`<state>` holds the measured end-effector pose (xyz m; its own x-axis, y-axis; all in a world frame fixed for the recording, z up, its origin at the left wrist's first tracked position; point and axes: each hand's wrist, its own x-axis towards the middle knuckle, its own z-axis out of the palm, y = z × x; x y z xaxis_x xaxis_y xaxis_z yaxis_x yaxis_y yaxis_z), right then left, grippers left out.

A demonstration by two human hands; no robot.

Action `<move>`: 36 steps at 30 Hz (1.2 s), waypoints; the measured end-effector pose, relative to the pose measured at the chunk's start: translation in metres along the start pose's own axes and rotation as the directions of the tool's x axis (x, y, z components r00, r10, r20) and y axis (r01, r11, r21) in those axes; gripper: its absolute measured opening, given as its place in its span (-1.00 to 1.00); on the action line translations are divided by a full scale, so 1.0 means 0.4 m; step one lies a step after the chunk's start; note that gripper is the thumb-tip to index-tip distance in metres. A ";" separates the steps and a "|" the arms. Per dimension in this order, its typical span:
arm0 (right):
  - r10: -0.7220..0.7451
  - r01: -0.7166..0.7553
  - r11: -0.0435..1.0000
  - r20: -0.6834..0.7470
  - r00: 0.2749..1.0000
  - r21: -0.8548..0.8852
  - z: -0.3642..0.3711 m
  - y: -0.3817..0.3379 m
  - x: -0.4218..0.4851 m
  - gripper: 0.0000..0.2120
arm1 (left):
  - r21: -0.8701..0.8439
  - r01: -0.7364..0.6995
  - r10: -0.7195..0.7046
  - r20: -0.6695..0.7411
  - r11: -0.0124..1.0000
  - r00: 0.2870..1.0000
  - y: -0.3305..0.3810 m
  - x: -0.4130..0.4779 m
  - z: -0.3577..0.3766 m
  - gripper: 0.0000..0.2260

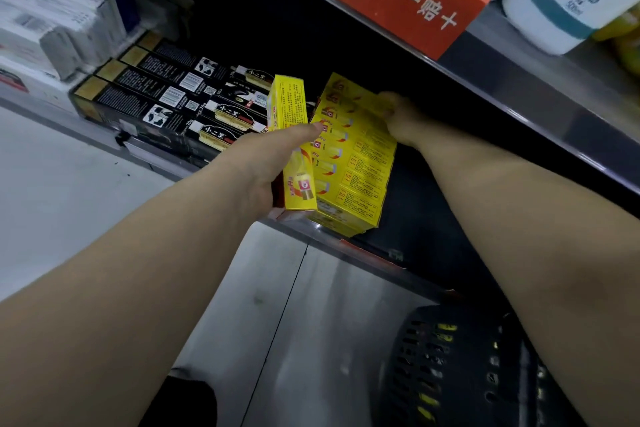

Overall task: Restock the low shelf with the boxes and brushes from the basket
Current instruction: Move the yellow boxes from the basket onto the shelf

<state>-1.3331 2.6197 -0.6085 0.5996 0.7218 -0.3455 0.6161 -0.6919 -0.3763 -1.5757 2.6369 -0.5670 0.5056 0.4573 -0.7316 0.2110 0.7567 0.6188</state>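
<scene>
Gripping one yellow box (289, 107), the left hand (256, 166) holds it beside the box stack (353, 170). The right hand (401, 118) clasps that stack's far end.

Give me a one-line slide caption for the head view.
Left hand holds a yellow box beside the yellow stack the right hand rests on, low shelf, basket below.

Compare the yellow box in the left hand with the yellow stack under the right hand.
Count: the held yellow box is one carton, while the yellow stack is several cartons packed side by side.
Pose: the held yellow box stands tilted on end, while the yellow stack lies with its near end at the low shelf edge.
Grip: the left hand grips the held yellow box mid-length, and the right hand curls over the yellow stack's far end.
Shared: the same yellow packaging.
</scene>
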 end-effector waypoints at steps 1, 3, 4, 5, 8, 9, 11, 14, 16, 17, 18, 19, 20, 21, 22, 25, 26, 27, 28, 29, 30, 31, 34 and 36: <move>0.007 -0.007 1.000 0.023 1.000 -0.012 0.004 -0.003 0.007 -0.57 | -0.012 0.001 -0.001 -0.004 1.000 1.000 0.001 0.000 -0.001 -0.49; 0.038 -0.034 0.998 0.061 0.997 -0.059 0.007 -0.004 0.017 -0.55 | -0.012 -0.008 0.008 -0.014 1.000 1.000 0.001 -0.001 0.000 -0.48; 0.054 -0.047 0.994 0.070 0.996 -0.095 0.007 -0.004 0.018 -0.54 | -0.001 -0.016 0.016 -0.016 1.000 1.000 0.001 -0.001 0.000 -0.48; 0.065 -0.055 0.990 0.075 0.995 -0.130 0.006 -0.004 0.017 -0.52 | 0.012 -0.025 0.025 -0.018 1.000 1.000 0.000 -0.001 0.001 -0.48; 0.057 -0.038 0.977 0.084 0.995 -0.208 -0.002 -0.026 -0.017 -0.43 | 0.109 -0.056 0.062 -0.054 0.992 0.997 -0.002 -0.005 0.002 -0.41; 0.013 0.003 0.979 0.079 0.997 -0.204 -0.007 -0.047 -0.041 -0.38 | 0.162 -0.066 0.078 -0.070 0.985 0.995 -0.003 -0.006 0.001 -0.35; -0.178 0.188 0.973 0.083 0.981 -0.135 -0.020 -0.092 -0.103 -0.23 | 0.287 -0.102 0.132 -0.089 0.952 0.987 -0.007 -0.003 -0.002 -0.30; -0.538 0.560 0.819 0.168 0.826 -0.126 -0.047 -0.133 -0.229 -0.10 | 0.529 -0.170 0.215 -0.023 0.831 0.976 -0.016 -0.010 -0.005 -0.29; -0.671 0.706 0.660 0.222 0.707 -0.256 -0.057 -0.129 -0.297 -0.24 | 0.616 -0.195 0.184 0.082 0.763 0.979 -0.019 -0.018 -0.005 -0.31; -0.697 0.732 0.593 0.240 0.675 -0.336 -0.058 -0.120 -0.321 -0.38 | 0.649 -0.203 0.154 0.133 0.733 0.979 -0.019 -0.026 -0.008 -0.33; -0.694 0.722 0.559 0.247 0.677 -0.408 -0.057 -0.109 -0.341 -0.50 | 0.688 -0.217 0.139 0.168 0.692 0.976 -0.014 -0.032 -0.012 -0.38; -0.658 0.678 0.570 0.237 0.715 -0.463 -0.054 -0.094 -0.357 -0.57 | 0.722 -0.243 0.165 0.178 0.648 0.970 -0.007 -0.038 -0.018 -0.46; -0.586 0.603 0.622 0.214 0.782 -0.500 -0.052 -0.077 -0.368 -0.58 | 0.739 -0.276 0.241 0.158 0.614 0.958 0.002 -0.040 -0.028 -0.55; -0.494 0.511 0.682 0.186 0.850 -0.524 -0.050 -0.059 -0.376 -0.56 | 0.743 -0.305 0.350 0.102 0.596 0.931 0.013 -0.040 -0.041 -0.64; -0.410 0.425 0.733 0.154 0.899 -0.532 -0.050 -0.041 -0.380 -0.54 | 0.729 -0.322 0.456 0.015 0.604 0.890 0.025 -0.040 -0.056 -0.72; -0.280 0.291 0.821 0.098 0.955 -0.491 -0.040 0.000 -0.379 -0.50 | 0.570 -0.381 0.559 -0.172 0.728 0.811 0.046 -0.041 -0.089 -0.81; -0.260 0.275 0.833 0.098 0.961 -0.481 -0.033 0.005 -0.374 -0.48 | 0.540 -0.384 0.549 -0.179 0.748 0.817 0.044 -0.040 -0.092 -0.83; -0.246 0.268 0.838 0.108 0.963 -0.475 -0.024 0.004 -0.368 -0.47 | 0.538 -0.380 0.537 -0.168 0.752 0.827 0.039 -0.042 -0.092 -0.84; -0.237 0.269 0.838 0.128 0.963 -0.475 -0.012 -0.001 -0.362 -0.46 | 0.546 -0.374 0.527 -0.151 0.750 0.836 0.033 -0.044 -0.090 -0.86; -0.232 0.276 0.829 0.149 0.961 -0.486 0.001 -0.007 -0.357 -0.46 | 0.551 -0.375 0.521 -0.130 0.746 0.844 0.027 -0.046 -0.088 -0.88; -0.231 0.284 0.814 0.167 0.959 -0.507 0.015 -0.013 -0.353 -0.45 | 0.550 -0.383 0.518 -0.108 0.742 0.849 0.023 -0.048 -0.085 -0.89; -0.237 0.295 0.793 0.175 0.956 -0.533 0.027 -0.017 -0.350 -0.46 | 0.546 -0.395 0.518 -0.087 0.739 0.851 0.022 -0.051 -0.082 -0.88; -0.264 0.316 0.736 0.176 0.948 -0.598 0.046 -0.018 -0.349 -0.47 | 0.538 -0.411 0.523 -0.066 0.736 0.850 0.025 -0.064 -0.076 -0.83; -0.272 0.338 0.698 0.203 0.941 -0.632 0.052 -0.012 -0.350 -0.40 | 0.541 -0.414 0.527 -0.066 0.732 0.847 0.025 -0.072 -0.071 -0.82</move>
<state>-1.4307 2.5221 -0.5763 0.2928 0.8699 -0.3970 0.9552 -0.2468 0.1636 -1.6120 2.6447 -0.5480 0.4847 0.8171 -0.3121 0.3975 0.1121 0.9107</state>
